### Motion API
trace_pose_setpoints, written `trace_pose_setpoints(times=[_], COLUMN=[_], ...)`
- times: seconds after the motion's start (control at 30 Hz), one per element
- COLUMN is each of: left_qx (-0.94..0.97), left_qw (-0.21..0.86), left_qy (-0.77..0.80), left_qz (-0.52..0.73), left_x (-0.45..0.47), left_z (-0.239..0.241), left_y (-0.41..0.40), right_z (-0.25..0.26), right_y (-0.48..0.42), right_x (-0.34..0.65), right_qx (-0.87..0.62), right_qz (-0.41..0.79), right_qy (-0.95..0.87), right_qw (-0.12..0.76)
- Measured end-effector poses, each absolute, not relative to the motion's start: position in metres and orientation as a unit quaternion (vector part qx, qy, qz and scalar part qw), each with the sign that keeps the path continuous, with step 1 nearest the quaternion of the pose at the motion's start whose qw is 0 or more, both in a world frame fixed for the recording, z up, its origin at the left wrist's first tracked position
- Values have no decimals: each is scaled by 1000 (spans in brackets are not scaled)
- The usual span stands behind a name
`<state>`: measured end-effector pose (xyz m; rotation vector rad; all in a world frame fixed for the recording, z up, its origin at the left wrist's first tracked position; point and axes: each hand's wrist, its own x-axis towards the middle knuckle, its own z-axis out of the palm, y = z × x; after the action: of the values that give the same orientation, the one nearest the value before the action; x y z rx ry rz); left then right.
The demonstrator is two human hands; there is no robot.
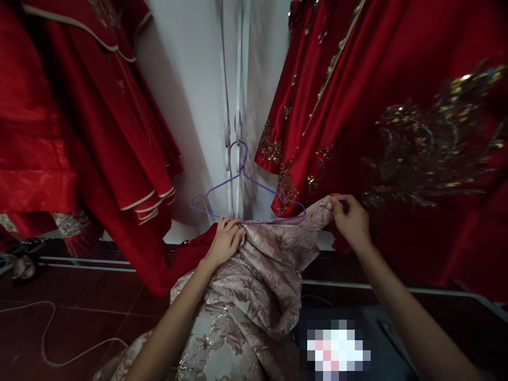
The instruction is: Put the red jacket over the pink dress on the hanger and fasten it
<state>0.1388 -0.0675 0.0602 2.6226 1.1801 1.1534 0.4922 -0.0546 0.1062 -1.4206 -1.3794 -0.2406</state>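
A pale pink brocade garment (254,286) with a shiny floral pattern hangs down in front of me. A thin purple wire hanger (246,182) sits at its top edge, hook pointing up. My left hand (226,241) is closed on the garment's top fold, right at the hanger's bottom wire. My right hand (351,219) pinches the garment's upper right corner near the hanger's right end. Both arms reach up from below.
Red satin garments hang on both sides: a white-trimmed one on the left (91,132), a gold-embroidered one on the right (397,132). A white wall (198,79) with cables lies ahead. Dark red floor with a white cord (47,338) is at lower left.
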Motion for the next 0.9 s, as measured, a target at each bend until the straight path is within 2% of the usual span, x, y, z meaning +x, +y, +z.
trace_pose_setpoints(times=[0.23, 0.4, 0.57, 0.67, 0.73, 0.9], left_qx=[850, 848, 819, 788, 729, 669], left_qw=[24, 76, 133, 140, 106, 106], left_qy=[377, 354, 365, 383, 453, 531], left_qz=[367, 386, 423, 461, 502, 508], left_x=[141, 165, 179, 148, 113, 33], left_z=[66, 69, 72, 63, 49, 12], left_y=[-69, -78, -87, -74, -57, -13], right_z=[117, 140, 143, 139, 139, 146], right_y=[-56, -55, -53, -49, -46, -41], right_x=[478, 438, 412, 412, 414, 415], right_qx=[-578, -523, -512, -519, -518, -512], right_qz=[-129, -180, -126, -97, -96, -78], right_qy=[-598, -650, -681, -683, -680, -681], right_qw=[541, 522, 508, 505, 509, 518])
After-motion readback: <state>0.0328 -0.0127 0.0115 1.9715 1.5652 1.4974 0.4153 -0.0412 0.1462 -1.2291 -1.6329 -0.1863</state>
